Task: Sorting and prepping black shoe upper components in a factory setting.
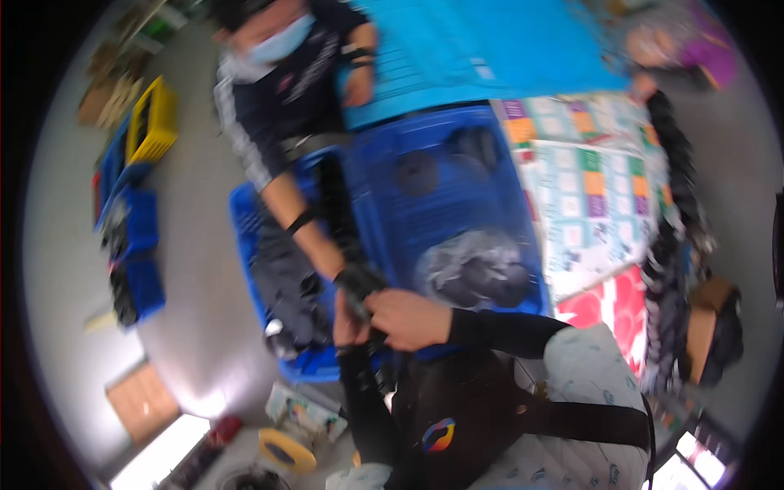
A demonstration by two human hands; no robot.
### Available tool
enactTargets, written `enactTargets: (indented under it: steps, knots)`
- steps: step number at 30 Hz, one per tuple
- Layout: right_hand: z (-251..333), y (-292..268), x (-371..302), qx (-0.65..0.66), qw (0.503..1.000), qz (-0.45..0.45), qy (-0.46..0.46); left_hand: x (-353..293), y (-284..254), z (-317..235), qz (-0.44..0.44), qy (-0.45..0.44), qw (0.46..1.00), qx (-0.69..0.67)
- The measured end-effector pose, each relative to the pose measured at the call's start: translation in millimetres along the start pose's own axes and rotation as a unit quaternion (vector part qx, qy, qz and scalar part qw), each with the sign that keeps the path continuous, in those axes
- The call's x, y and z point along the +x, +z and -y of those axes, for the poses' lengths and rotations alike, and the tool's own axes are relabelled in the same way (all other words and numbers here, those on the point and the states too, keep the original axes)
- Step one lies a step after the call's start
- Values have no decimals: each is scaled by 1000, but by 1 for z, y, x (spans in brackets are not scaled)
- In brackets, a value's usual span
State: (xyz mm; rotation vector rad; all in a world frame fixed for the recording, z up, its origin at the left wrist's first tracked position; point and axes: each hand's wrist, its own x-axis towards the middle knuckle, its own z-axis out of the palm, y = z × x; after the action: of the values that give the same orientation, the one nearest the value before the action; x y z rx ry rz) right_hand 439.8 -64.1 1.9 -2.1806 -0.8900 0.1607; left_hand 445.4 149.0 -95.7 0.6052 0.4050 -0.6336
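Note:
My left hand [349, 325] and my right hand [408, 318] meet over the near edge of the left blue crate [245, 237]. Both are closed around a dark grey piece [358, 305], too blurred to name more exactly. A co-worker's arm [306, 224] with a black wristband reaches in from the far left. That person's hand ends at the same spot, covered by something black [359, 279], perhaps a glove or part of the piece. More dark grey pieces [286, 273] lie in the crate below.
To the right stands a second blue crate [441, 208] with a clear plastic bag [478, 265] of dark items. Patterned sheets [596, 220] cover a surface beyond it, under a bright blue cloth [490, 49] farther back. Yellow [159, 122] and blue bins stand at far left.

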Motion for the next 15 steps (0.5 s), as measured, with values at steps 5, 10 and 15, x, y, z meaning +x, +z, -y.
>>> enactTargets:
  steps: [5,10,15]
  knots:
    - [-109,-70,-12,166,836,-360,380,-42,-20,5,-59,43,997,-39]
    - [-338,-10,-76,-289,647,-334,622,-60,-10,4,-81,58,994,-45]
    - [-344,-10,-94,-67,792,-316,517,-57,-48,8,-153,50,987,-3]
